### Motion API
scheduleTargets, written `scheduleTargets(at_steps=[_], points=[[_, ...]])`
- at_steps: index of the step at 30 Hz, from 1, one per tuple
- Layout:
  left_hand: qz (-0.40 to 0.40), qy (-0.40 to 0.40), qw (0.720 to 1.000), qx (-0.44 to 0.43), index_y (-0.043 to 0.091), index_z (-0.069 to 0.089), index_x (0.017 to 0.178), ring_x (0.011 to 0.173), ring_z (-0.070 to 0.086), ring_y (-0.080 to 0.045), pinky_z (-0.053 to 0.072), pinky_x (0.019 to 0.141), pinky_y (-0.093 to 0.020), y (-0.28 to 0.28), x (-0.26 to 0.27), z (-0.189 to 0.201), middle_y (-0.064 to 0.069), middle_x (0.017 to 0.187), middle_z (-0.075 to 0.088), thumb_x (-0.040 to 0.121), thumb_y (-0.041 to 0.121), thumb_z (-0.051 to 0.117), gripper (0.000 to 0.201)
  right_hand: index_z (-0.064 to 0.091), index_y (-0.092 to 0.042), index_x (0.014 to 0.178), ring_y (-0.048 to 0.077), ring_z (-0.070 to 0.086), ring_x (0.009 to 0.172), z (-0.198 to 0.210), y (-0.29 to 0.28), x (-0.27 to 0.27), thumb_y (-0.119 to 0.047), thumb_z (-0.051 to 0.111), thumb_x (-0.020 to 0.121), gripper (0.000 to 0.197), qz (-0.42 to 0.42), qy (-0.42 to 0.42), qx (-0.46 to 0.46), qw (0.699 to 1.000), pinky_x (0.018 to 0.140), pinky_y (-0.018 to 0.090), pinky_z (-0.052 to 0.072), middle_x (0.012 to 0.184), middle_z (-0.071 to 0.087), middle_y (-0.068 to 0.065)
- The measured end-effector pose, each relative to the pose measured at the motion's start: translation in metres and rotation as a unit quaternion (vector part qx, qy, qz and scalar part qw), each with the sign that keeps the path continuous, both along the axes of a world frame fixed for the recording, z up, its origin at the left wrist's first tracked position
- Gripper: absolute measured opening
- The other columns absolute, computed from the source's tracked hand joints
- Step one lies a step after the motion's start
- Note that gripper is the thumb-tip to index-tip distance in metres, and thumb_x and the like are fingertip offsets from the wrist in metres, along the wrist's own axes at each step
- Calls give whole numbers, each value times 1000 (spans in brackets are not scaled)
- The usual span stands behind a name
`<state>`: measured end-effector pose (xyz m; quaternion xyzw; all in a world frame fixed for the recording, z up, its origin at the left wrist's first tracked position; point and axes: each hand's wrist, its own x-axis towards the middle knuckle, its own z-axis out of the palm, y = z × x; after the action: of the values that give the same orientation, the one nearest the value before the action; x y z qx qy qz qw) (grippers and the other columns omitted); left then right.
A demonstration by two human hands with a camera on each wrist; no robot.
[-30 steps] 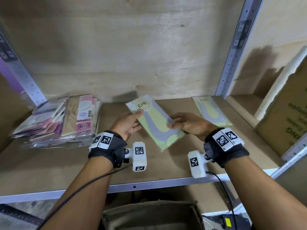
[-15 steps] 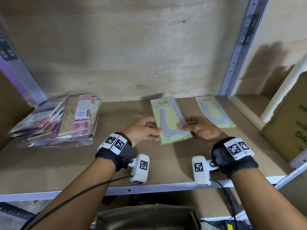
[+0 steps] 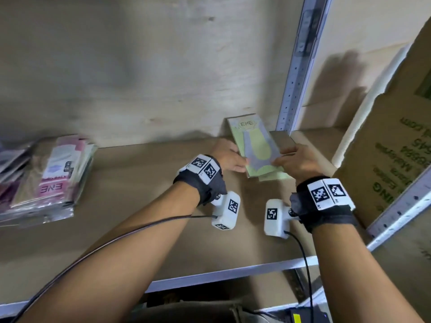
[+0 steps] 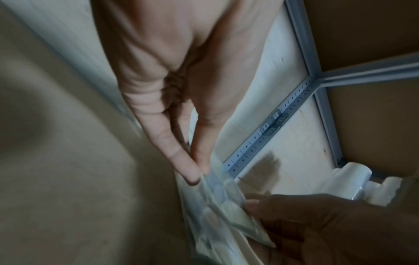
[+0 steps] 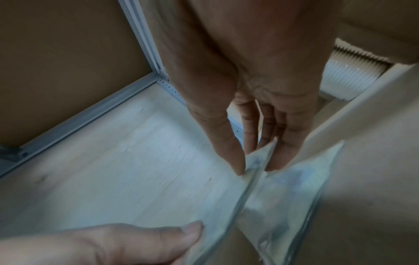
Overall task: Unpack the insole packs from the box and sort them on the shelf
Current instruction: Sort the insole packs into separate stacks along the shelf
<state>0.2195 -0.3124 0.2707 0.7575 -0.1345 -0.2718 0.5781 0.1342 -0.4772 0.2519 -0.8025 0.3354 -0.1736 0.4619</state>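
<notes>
A green insole pack (image 3: 255, 145) marked ENE is held tilted just above the shelf board (image 3: 140, 206), near the back wall. My left hand (image 3: 242, 160) pinches its left edge between thumb and fingers (image 4: 192, 168). My right hand (image 3: 277, 160) pinches its right edge (image 5: 254, 166). Under it a second green pack (image 3: 274, 177) lies flat on the shelf, mostly hidden; it shows in the right wrist view (image 5: 294, 188). A stack of pink insole packs (image 3: 53, 173) lies at the shelf's left end.
A metal upright (image 3: 296, 78) stands just right of the green packs. Beyond it lean a large cardboard box (image 3: 384, 171) and a white roll (image 3: 363, 127). The shelf's metal front rail (image 3: 221, 273) runs below my wrists. A brown box (image 3: 186, 311) sits below the shelf.
Both hands have carried the green pack right and towards the back, over the green pack lying by the upright. It now covers most of that pack.
</notes>
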Motion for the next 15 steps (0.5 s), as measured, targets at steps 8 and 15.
scheduleTargets(at_steps=[8,15], points=[[-7,-51,996,75,-14,65,111,98,72,-34,61,85,-46,-44,10,-27,-27,112,70,78,-5,77,36,69,1,112,26,61,99,8,-11,-9,-11,67,88,27,-15,87,-34,995,78,24,43,112,69,16],[-2,-95,985,141,-11,64,113,98,71,-35,60,86,-44,-54,11,-29,-25,113,69,75,1,80,44,66,4,111,29,61,104,11,-8,-14,-12,64,90,26,-6,132,-54,990,83,30,48,109,65,18]])
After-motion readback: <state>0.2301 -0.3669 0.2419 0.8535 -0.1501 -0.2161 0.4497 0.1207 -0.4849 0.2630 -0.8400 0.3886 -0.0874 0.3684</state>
